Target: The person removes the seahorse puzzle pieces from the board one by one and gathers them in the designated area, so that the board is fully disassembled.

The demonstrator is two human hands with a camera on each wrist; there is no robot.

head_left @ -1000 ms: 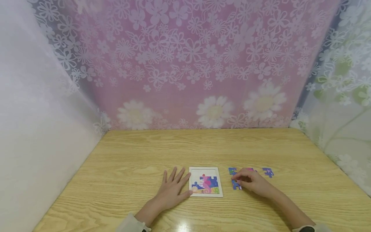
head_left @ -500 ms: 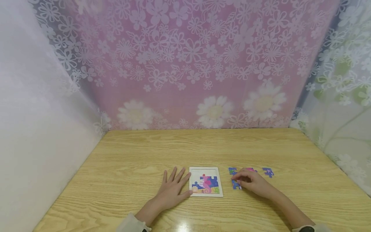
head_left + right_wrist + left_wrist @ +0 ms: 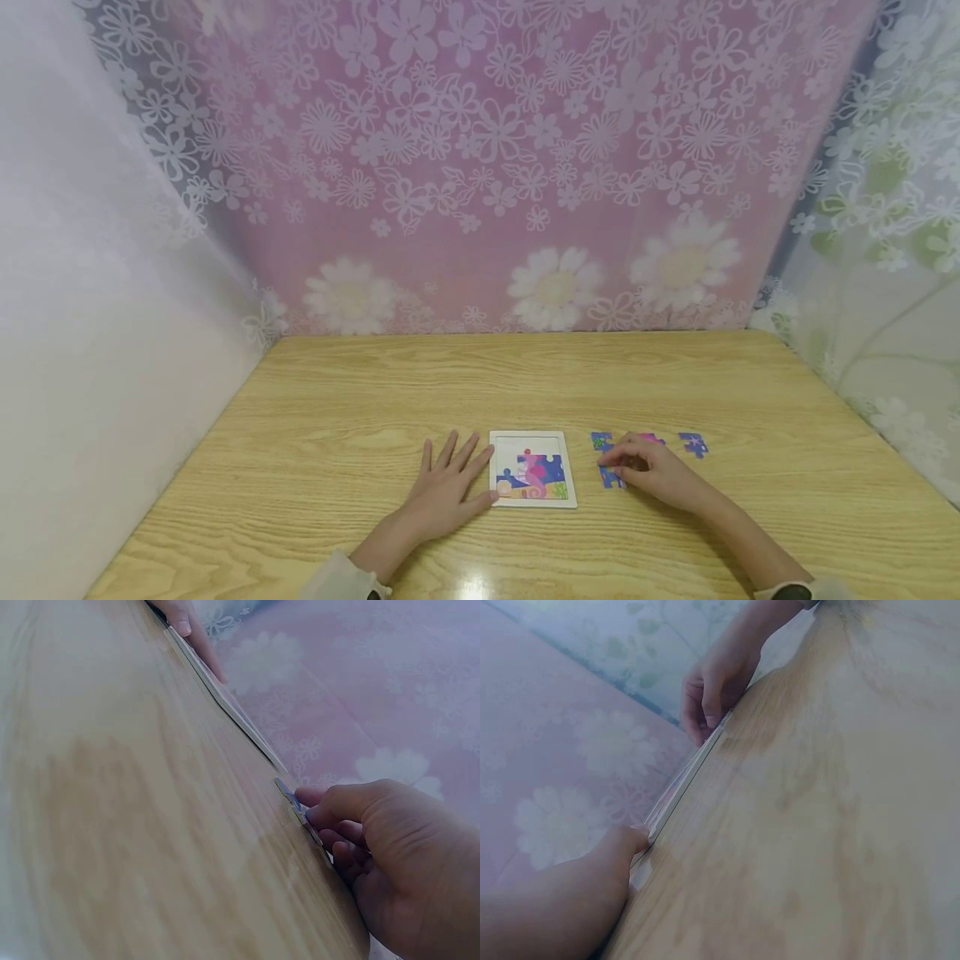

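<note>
My left hand lies with spread fingers on the table, its thumb and index fingertip touching the left edge of a white puzzle frame. Inside the frame, a partly assembled picture of a pink seahorse covers the lower part, while the upper part shows bare white. To the right, my right hand pinches a blue puzzle piece between thumb and index finger. The right wrist view shows this blue piece low at the table surface. My right fingers hide part of it.
A blue and green puzzle piece lies just behind the pinched one. Partly covered by the right hand is a pink piece. Farther right lies a blue piece with a starfish. A pink flowered curtain hangs behind the wooden table.
</note>
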